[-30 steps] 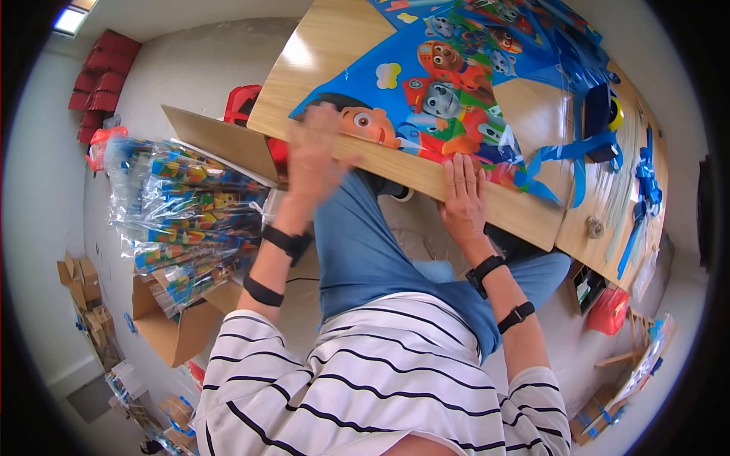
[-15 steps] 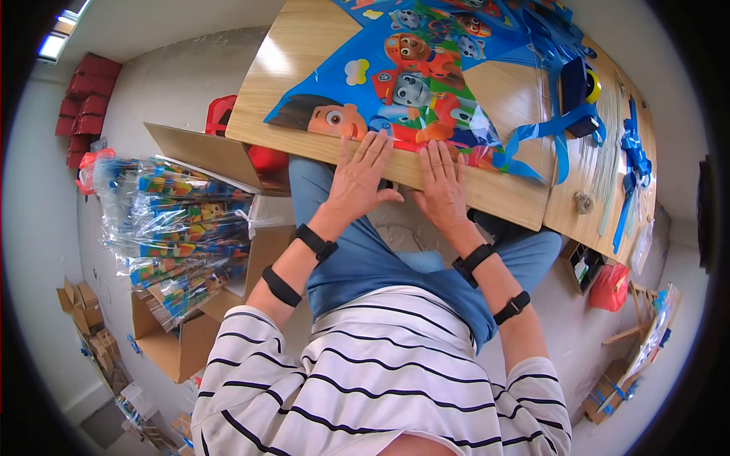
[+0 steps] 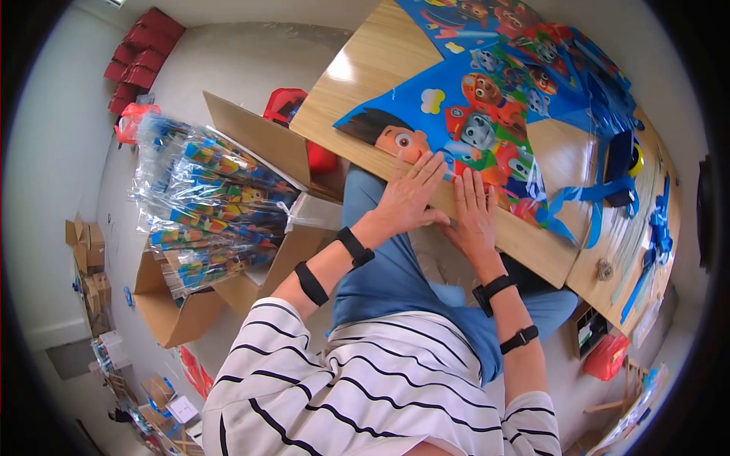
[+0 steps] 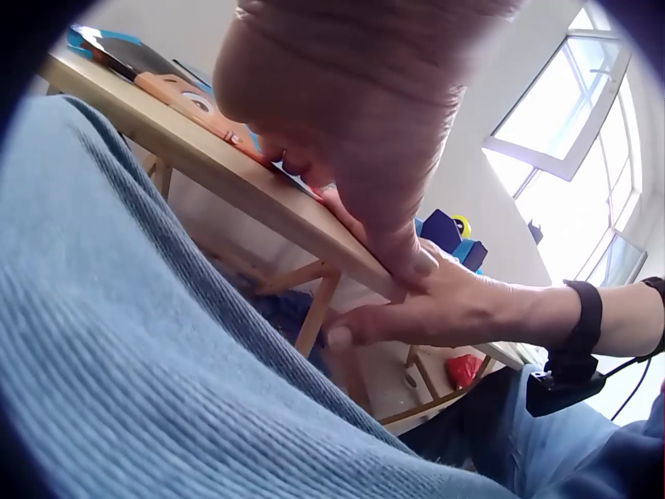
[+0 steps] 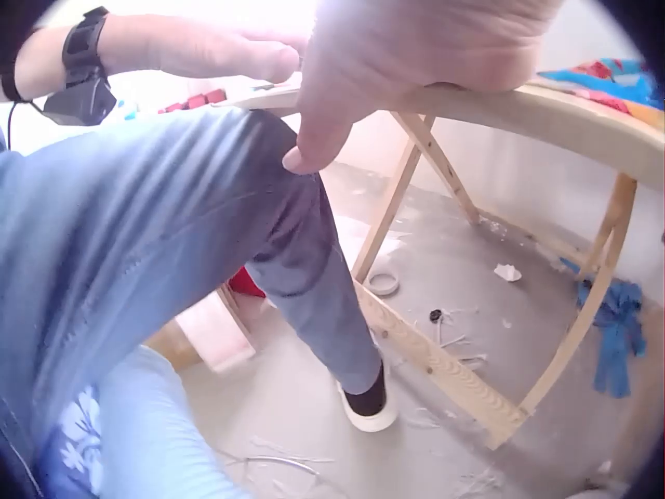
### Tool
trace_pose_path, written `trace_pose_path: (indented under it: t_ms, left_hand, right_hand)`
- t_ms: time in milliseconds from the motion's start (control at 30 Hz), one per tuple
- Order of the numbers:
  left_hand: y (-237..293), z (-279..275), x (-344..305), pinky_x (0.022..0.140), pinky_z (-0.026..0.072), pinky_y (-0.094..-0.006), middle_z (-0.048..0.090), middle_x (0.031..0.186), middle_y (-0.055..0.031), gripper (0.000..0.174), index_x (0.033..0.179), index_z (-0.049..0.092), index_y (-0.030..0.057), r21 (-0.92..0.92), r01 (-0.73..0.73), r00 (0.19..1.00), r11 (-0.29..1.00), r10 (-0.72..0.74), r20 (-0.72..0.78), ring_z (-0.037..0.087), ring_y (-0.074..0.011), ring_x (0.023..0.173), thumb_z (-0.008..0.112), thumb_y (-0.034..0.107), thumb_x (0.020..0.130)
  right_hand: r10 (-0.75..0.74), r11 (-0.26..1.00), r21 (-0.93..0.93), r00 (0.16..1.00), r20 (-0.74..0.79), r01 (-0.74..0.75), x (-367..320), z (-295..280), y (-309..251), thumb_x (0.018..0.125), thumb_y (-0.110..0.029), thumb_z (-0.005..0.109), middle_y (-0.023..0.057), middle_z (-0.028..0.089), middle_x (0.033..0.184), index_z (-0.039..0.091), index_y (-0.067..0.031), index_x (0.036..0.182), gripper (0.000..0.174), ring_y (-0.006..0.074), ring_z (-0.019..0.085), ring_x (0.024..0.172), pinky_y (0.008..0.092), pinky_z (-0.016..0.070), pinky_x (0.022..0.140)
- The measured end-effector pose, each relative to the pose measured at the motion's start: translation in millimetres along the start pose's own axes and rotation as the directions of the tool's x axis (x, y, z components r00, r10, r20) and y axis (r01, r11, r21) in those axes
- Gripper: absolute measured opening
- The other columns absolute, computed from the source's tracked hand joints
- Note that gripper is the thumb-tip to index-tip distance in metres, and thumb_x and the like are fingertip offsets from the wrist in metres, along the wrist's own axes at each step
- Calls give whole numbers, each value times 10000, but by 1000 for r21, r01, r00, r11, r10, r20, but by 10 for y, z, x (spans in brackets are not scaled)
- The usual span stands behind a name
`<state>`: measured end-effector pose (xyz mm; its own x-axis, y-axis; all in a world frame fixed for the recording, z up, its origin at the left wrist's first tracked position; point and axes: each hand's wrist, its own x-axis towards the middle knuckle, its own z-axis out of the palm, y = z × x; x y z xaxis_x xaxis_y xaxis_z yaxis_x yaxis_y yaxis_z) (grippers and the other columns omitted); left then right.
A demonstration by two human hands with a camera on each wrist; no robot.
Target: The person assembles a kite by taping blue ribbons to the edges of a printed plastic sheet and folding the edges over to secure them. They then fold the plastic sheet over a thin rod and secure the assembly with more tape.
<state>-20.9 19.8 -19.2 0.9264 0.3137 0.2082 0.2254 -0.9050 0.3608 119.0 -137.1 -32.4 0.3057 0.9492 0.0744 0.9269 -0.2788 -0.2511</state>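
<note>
Kite (image 3: 487, 114) flat on bench (image 3: 365, 83); left hand (image 3: 408, 199) and right hand (image 3: 475, 216) side by side on its near corner at the bench's near edge; ribbons (image 3: 658, 228) at bench's right end; carton (image 3: 258, 144) of packets (image 3: 213, 197) on floor, left of bench.

Blue cartoon-print kite (image 3: 487, 114), striped shirt (image 3: 365, 380) (black-and-white)
</note>
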Motion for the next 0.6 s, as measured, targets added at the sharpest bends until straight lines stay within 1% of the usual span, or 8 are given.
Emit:
trace_pose_path:
  t_ms: [100,200,233,333,367,467,500,600]
  left_hand:
    - [-334,25,73,1239,117,-635,354,1646,-145,1007,1545,405,13,49,61,997,997,-58,-60,286,-312,1545,723,617,804]
    - [-613,-65,33,1240,84,-628,283,1684,-136,940,1572,368,35,149,187,981,971,-192,22,215,-286,1575,661,601,882]
    - [-714,-112,-9,1234,75,-643,242,1704,-117,922,1593,344,53,167,204,974,965,-217,66,173,-270,1589,631,599,908]
    - [-1091,-120,-148,1229,72,-658,215,1716,-107,918,1621,296,73,284,265,959,921,-282,19,146,-252,1599,579,616,937]
    - [-1216,-160,-183,1228,68,-667,187,1727,-88,911,1640,256,99,256,290,953,922,-303,10,136,-238,1601,516,648,962]
    - [-1477,-300,-224,1226,63,-674,164,1733,-72,904,1647,235,119,303,421,895,855,-447,16,137,-245,1600,487,665,973]
    - [-1574,-325,-259,1222,69,-682,208,1722,-73,884,1631,287,120,310,431,892,847,-452,-6,163,-257,1594,469,682,974]
    - [-1733,-443,-251,1217,68,-690,278,1695,-108,857,1597,362,108,262,501,859,825,-511,-33,203,-268,1583,485,679,970]
  right_hand:
    - [-4,1000,-24,1000,30,5,2,-15,-3,614,-352,920,161,251,1687,267,-44,1615,1234,313,201,1580,541,167,1270]
    - [-5,999,-36,999,36,6,-5,-19,1,623,-353,919,160,249,1687,265,-39,1613,1228,320,204,1578,538,174,1269]
    - [-4,999,-38,999,35,5,9,-18,1,627,-354,918,160,249,1688,266,-38,1613,1224,323,205,1577,537,176,1268]
    - [-1,999,-44,999,35,2,8,-51,-19,640,-355,913,158,249,1688,265,-37,1613,1212,323,210,1575,538,179,1268]
    - [-5,999,-44,999,40,7,0,-44,-21,646,-356,910,168,247,1687,268,-25,1608,1203,332,209,1575,542,177,1266]
    - [-9,999,-41,999,46,11,-6,-30,1,661,-354,904,188,247,1685,276,0,1598,1182,348,206,1573,549,174,1264]
    - [-6,999,-35,999,44,8,5,-28,2,663,-351,902,188,250,1684,277,-1,1599,1178,346,207,1573,548,174,1264]
    - [-16,999,-36,999,33,17,-9,-23,-21,665,-343,900,187,252,1683,274,-2,1600,1175,342,206,1575,549,172,1264]
